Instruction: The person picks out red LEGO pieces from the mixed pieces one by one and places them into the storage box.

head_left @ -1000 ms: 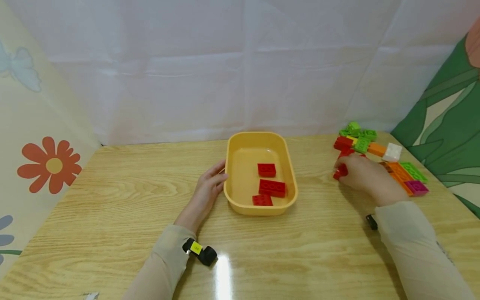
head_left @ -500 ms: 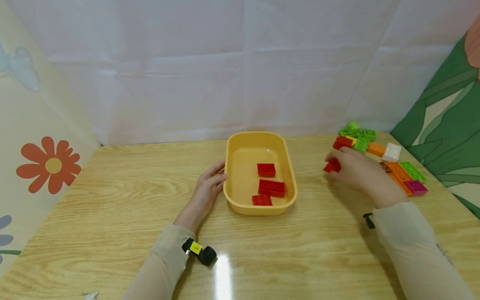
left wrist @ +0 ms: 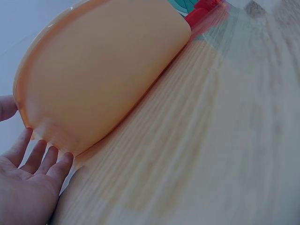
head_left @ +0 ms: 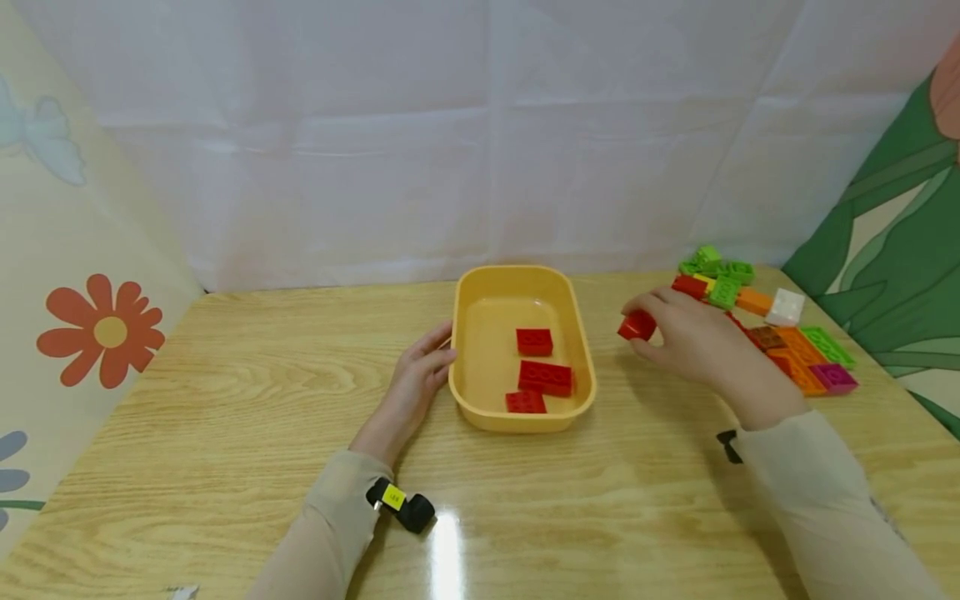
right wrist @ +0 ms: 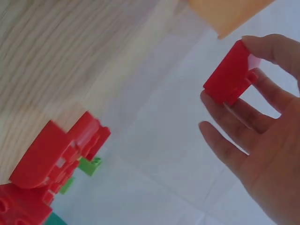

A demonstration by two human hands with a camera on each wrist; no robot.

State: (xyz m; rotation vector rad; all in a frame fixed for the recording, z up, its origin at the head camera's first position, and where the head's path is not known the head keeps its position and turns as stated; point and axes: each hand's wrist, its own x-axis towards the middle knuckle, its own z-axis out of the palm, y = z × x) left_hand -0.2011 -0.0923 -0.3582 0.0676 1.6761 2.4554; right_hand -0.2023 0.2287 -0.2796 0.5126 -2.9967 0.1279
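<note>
My right hand [head_left: 693, 342] pinches a red toy brick [head_left: 637, 325] between thumb and fingers, above the wooden table right of the yellow tray. In the right wrist view the brick [right wrist: 228, 75] shows its smooth side, with studs toward the fingers. My left hand [head_left: 417, 367] rests against the left side of the yellow tray [head_left: 521, 422]. The left wrist view shows fairly straight fingers [left wrist: 49, 159] at the tray's outer wall and the thumb near its rim. Inside the tray lie three red bricks: a short one [head_left: 534, 342], a longer one [head_left: 545, 378] and another short one [head_left: 525, 402].
At the table's right side is a spread of toy bricks: green [head_left: 723, 292], orange [head_left: 753, 301], white [head_left: 785, 307], magenta [head_left: 834, 378] and several red [right wrist: 42, 154]. A white cloth [head_left: 337, 150] hangs behind the table [head_left: 300, 350].
My right hand has lifted the red brick off the group and carried it left, nearer the tray. The left hand and the tray have stayed in place.
</note>
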